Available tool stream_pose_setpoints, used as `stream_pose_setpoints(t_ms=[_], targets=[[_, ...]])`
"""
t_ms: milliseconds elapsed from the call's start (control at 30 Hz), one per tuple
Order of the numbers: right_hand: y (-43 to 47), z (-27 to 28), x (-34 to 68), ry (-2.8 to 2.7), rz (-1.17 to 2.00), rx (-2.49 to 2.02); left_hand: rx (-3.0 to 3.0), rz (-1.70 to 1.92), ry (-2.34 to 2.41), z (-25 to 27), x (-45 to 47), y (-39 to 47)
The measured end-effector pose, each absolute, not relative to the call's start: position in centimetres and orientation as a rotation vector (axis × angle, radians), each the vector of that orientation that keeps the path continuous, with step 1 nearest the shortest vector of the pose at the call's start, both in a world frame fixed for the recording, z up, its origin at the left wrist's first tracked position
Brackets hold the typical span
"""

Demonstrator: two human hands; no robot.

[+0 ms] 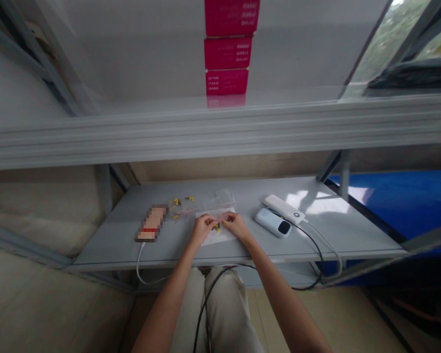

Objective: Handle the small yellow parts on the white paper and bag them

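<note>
My left hand [204,226] and my right hand [234,225] meet over a white sheet [216,239] on the grey shelf. The fingers of both are pinched together, and what they grip is too small to make out. Just below the fingertips is a small yellow and dark piece [216,228]; whether a hand touches it, I cannot tell. Behind my hands lies a clear plastic bag [224,197]. To the left are more small yellow pieces [177,201] and thin pale strands [185,213].
A phone-like device [152,223] with a blurred screen lies at left, a white cable attached. At right are a white power bank [284,209] and a light-coloured device [272,222] with a dark end. Cables hang over the front edge. Red boxes [227,82] stack on the upper shelf.
</note>
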State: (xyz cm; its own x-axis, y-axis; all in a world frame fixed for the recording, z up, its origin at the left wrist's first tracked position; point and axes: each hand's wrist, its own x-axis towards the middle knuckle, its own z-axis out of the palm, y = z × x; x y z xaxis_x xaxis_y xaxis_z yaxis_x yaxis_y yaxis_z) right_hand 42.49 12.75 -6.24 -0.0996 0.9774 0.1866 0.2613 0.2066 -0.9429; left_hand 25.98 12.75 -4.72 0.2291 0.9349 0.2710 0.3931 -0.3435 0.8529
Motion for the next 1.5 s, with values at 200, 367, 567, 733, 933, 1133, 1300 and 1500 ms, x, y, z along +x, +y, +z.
stream_pose_setpoints(t_ms=[200,367,567,733,933,1133,1300,1500], targets=[[12.8,-6.3,42.6,-1.54,0.977,-1.211,1.804,1.07,1.269,-4.9,26.3,12.7],[12.9,-6.6,42.6,-1.536,0.97,-1.224,1.786,1.093,1.29,-5.4,26.1,12.8],[12.9,-6.8,42.5,-1.548,1.018,-1.222,1.814,1.053,1.265,-5.7,26.1,13.0],[12.9,-6.8,42.5,-1.558,1.074,-1.191,1.824,1.044,1.258,-5.5,26.3,13.1],[13.0,-6.5,42.5,-1.532,1.065,-1.215,1.753,1.039,1.201,-5.1,26.3,13.0],[15.4,-5.5,43.8,-1.301,1.153,-1.38,2.11,1.188,1.379,-3.5,22.6,14.4],[18.9,-4.3,44.8,-1.189,1.199,-1.516,2.474,0.949,1.692,-3.0,18.3,16.4],[21.1,-3.7,44.9,-1.168,1.194,-1.657,2.731,0.355,1.72,-4.0,18.1,17.4]])
